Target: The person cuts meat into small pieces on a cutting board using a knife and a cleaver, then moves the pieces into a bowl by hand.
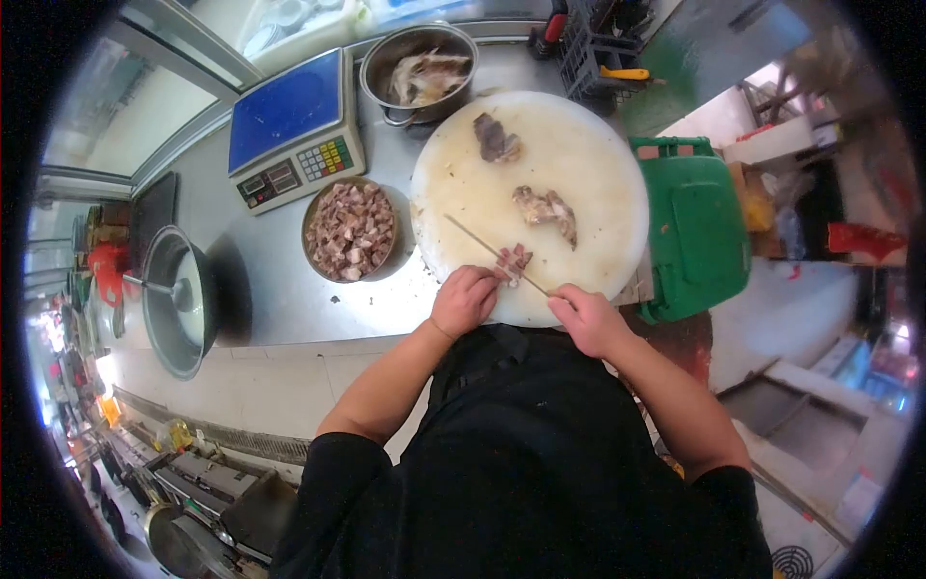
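My right hand (586, 317) is closed round the handle of a knife (473, 236), whose thin blade points up and left across a round white cutting board (434, 169). My left hand (465, 297) has its fingers curled against a small piece of meat at the board's near edge, close beside the blade. Just past the blade lie cut pieces of meat (516, 259). Farther up the board are a bony chunk of meat (546, 212) and a darker chunk of meat (495, 138). The fingertips of my left hand are partly hidden.
Left of the board stands a bowl of diced meat (350, 232), with a digital scale (294, 125) behind it. A metal pot (420, 72) holding bones or meat touches the back area. A grey basin (178, 299) sits far left, a green bin (694, 232) right.
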Demonstrator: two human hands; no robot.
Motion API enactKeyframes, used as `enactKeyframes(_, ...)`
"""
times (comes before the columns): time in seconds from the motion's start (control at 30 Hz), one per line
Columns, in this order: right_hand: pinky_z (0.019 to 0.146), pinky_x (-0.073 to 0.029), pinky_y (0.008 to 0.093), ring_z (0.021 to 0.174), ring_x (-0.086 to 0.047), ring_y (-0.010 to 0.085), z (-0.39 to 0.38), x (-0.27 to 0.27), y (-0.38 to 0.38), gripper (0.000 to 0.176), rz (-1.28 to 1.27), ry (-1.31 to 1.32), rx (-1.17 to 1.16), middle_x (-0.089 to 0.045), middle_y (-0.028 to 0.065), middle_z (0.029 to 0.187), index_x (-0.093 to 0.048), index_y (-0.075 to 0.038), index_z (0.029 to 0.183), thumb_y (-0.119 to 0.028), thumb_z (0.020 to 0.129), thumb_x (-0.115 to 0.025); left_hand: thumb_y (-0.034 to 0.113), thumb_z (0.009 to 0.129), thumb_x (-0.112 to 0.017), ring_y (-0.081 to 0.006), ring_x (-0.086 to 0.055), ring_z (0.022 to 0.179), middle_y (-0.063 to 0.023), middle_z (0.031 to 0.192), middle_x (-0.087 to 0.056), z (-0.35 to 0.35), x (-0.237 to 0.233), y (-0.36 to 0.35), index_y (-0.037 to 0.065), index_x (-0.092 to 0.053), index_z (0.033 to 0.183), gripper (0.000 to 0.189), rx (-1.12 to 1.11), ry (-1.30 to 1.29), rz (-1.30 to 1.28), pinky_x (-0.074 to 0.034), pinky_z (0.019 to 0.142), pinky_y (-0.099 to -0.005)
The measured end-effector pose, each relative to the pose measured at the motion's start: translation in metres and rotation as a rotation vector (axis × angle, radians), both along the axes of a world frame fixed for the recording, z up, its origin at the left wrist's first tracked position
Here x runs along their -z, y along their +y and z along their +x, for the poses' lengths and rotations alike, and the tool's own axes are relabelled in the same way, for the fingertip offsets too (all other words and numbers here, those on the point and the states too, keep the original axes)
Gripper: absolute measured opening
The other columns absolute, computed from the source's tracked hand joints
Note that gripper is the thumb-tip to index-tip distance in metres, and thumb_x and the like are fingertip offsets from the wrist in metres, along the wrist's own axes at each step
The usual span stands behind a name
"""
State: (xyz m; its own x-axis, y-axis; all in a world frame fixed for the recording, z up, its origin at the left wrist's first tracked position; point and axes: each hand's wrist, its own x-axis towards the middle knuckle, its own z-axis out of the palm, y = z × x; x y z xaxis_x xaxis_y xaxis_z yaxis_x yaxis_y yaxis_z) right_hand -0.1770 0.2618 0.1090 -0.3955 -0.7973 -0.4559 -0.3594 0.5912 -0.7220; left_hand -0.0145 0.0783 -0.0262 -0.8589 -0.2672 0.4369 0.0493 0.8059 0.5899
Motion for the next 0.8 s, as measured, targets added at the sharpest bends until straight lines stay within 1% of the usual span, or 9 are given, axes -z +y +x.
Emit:
enactKeyframes(0.03,0.074,-0.052,0.0458,0.08,-0.067,0.0416,-0.002,-0.003,0.009,0.044,-0.043,-0.012,0.061,-0.067,0.0228,0.081,-0.064,0.0,0.106,-0.041,0.101,-0.05,0.009,0.071,-0.077,-0.0318,-0.063,0.09,-0.0114,0.098,-0.065,0.0,-0.004,0.002,0.005,-0.067,0.097,0.028,-0.002,0.0,0.0,-0.052,0.08,-0.041)
enactKeyframes(0.1,0.07,-0.051,0.0433,0.074,-0.067,0.037,-0.012,0.006,0.028,0.043,-0.016,-0.015,0.093,-0.066,0.0202,0.077,-0.064,0.0,0.104,-0.041,0.101,-0.05,0.02,0.074,-0.079,-0.0342,-0.058,0.107,-0.0152,0.117,-0.06,-0.003,-0.012,0.006,0.005,-0.061,0.119,0.051,-0.045,-0.109,0.028,-0.049,0.094,-0.0426)
enactKeyframes(0.17,0.067,-0.051,0.0409,0.069,-0.066,0.0324,-0.024,0.018,0.051,0.043,0.008,-0.019,0.129,-0.065,0.0175,0.073,-0.064,0.001,0.103,-0.04,0.102,-0.049,0.026,0.072,-0.081,-0.037,-0.053,0.115,-0.0189,0.127,-0.054,-0.017,-0.019,0.012,0.004,-0.054,0.127,0.065,-0.099,-0.169,-0.003,-0.046,0.099,-0.0439)
enactKeyframes(0.2,0.06,-0.049,0.0392,0.061,-0.062,0.0278,-0.031,0.024,0.064,0.044,0.051,-0.12,0.186,-0.061,0.0145,0.067,-0.063,0.0,0.102,-0.041,0.103,-0.047,0.031,0.071,-0.084,-0.0397,-0.049,0.124,-0.0227,0.137,-0.048,-0.027,-0.02,0.014,0.002,-0.047,0.136,0.081,-0.155,-0.228,-0.03,-0.042,0.105,-0.0452)
enactKeyframes(0.3,0.048,-0.042,0.0363,0.046,-0.051,0.02,-0.046,0.012,0.08,0.046,0.173,-0.384,0.32,-0.052,0.0083,0.056,-0.06,-0.003,0.099,-0.046,0.105,-0.043,0.038,0.076,-0.081,-0.0426,-0.04,0.135,-0.0256,0.146,-0.039,-0.049,-0.01,0.017,-0.002,-0.037,0.144,0.091,-0.171,-0.282,-0.088,-0.036,0.113,-0.046)
enactKeyframes(0.37,0.037,-0.033,0.035,0.034,-0.036,0.0166,-0.053,0.02,0.092,0.05,0.228,-0.642,0.439,-0.042,0.0028,0.048,-0.055,-0.008,0.095,-0.054,0.105,-0.037,0.037,0.078,-0.079,-0.0429,-0.039,0.136,-0.0259,0.146,-0.039,-0.066,-0.004,0.017,-0.003,-0.036,0.144,0.088,-0.187,-0.279,-0.069,-0.035,0.114,-0.0463)
enactKeyframes(0.5,0.037,-0.034,0.0341,0.034,-0.035,0.0167,-0.05,0.033,0.077,0.055,0.287,-0.874,0.577,-0.041,0.0027,0.049,-0.052,-0.01,0.094,-0.062,0.102,-0.035,0.029,0.087,-0.073,-0.0429,-0.039,0.136,-0.0263,0.145,-0.041,-0.082,0.001,0.016,-0.005,-0.039,0.142,0.074,-0.225,-0.226,0.033,-0.034,0.115,-0.0461)
enactKeyframes(0.63,0.038,-0.038,0.0341,0.035,-0.039,0.017,-0.038,0.052,0.044,0.058,0.291,-0.953,0.496,-0.042,0.0031,0.049,-0.053,-0.008,0.093,-0.063,0.102,-0.035,0.014,0.092,-0.063,-0.0422,-0.047,0.128,-0.0267,0.136,-0.049,-0.085,0.004,0.016,-0.005,-0.05,0.131,0.046,-0.391,-0.066,0.217,-0.039,0.111,-0.0459)
enactKeyframes(0.8,0.039,-0.039,0.034,0.036,-0.04,0.0162,-0.029,0.036,-0.021,0.056,0.356,-0.996,0.324,-0.042,0.0032,0.049,-0.053,-0.007,0.095,-0.059,0.104,-0.034,0.012,0.09,-0.062,-0.0411,-0.052,0.12,-0.0239,0.131,-0.054,-0.065,-0.016,-0.017,-0.002,-0.056,0.124,0.037,-0.597,0.107,0.271,-0.042,0.106,-0.0457)
